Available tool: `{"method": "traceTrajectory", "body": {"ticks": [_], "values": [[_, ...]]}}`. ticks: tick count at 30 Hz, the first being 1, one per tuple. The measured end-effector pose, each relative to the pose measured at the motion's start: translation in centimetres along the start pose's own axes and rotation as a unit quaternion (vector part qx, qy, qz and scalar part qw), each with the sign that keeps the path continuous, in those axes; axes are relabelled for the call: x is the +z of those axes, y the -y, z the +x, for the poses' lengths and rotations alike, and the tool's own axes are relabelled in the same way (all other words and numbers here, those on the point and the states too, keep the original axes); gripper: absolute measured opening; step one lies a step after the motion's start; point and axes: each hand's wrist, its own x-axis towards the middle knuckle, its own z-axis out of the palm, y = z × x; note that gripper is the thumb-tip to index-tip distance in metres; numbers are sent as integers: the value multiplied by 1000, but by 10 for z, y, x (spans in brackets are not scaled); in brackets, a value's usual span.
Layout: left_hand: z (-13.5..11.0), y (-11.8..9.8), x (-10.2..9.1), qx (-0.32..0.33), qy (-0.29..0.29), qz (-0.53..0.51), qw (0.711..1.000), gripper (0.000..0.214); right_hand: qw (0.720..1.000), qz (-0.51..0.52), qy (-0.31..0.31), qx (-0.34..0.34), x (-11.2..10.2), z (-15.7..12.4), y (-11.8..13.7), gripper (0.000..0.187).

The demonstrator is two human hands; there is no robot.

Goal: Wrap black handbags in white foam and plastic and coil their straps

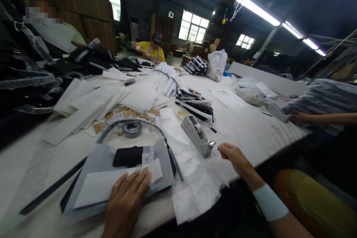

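- Fingers (142, 178) of the left hand (125, 202) lay flat, slightly apart, on a white strip (96, 186).
- Right hand (237, 160): fingers curled inward; could not tell whether they pinched anything. Tape dispenser (198, 137) stood just beside, at 10 o'clock.
- Black bag (128, 157) lay on the table (251, 137) at 12 o'clock from the left hand, partly covered by a grey sheet (164, 156); looped handle (104, 131) at its 12.
- Judged light and bendable; strip and sheet probably apt to slide and crease.
- Suggested hold: flat palm over strip; lift by handle.
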Motion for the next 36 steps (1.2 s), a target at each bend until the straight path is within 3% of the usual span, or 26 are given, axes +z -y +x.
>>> {"method": "traceTrajectory", "body": {"ticks": [4, 9, 11, 14, 17, 20, 24, 26, 29, 33, 34, 36], "values": [[2, -9, -3, -44, 11, -25, 999, 31, 999, -35, 28, 30, -2, 5, -22, 29], [5, -24, -1, -132, -21, -77, 988, 30, 960, -273, 52, 15, -17, 15, -30, 23], [5, -26, 1, -142, -32, -81, 986, 28, 957, -254, 137, -14, -10, 8, -11, 23], [3, -26, 2, -142, -22, -65, 988, 28, 926, -216, 290, -108, 27, -12, 45, 20], [1, -26, 3, -142, -18, -59, 988, 28, 856, -243, 395, -228, 86, -21, 111, 14], [0, -27, 3, -144, -25, -67, 987, 28, 769, -333, 432, -333, 150, -15, 153, 9], [-1, -28, 5, -147, -24, -67, 987, 27, 609, -516, 414, -437, 224, 0, 163, 6], [-2, -28, 6, -150, -23, -61, 987, 26, 562, -557, 410, -454, 249, 4, 159, 15], [-2, -28, 6, -149, -18, -57, 987, 24, 537, -562, 400, -486, 270, 11, 153, 26], [-2, -28, 6, -151, -23, -60, 986, 24, 504, -508, 367, -594, 266, 36, 153, 42], [-2, -28, 6, -153, -24, -61, 986, 24, 512, -493, 356, -607, 260, 44, 154, 50], [-2, -28, 6, -155, -29, -67, 985, 24, 561, -472, 317, -602, 246, 56, 157, 58]]}}
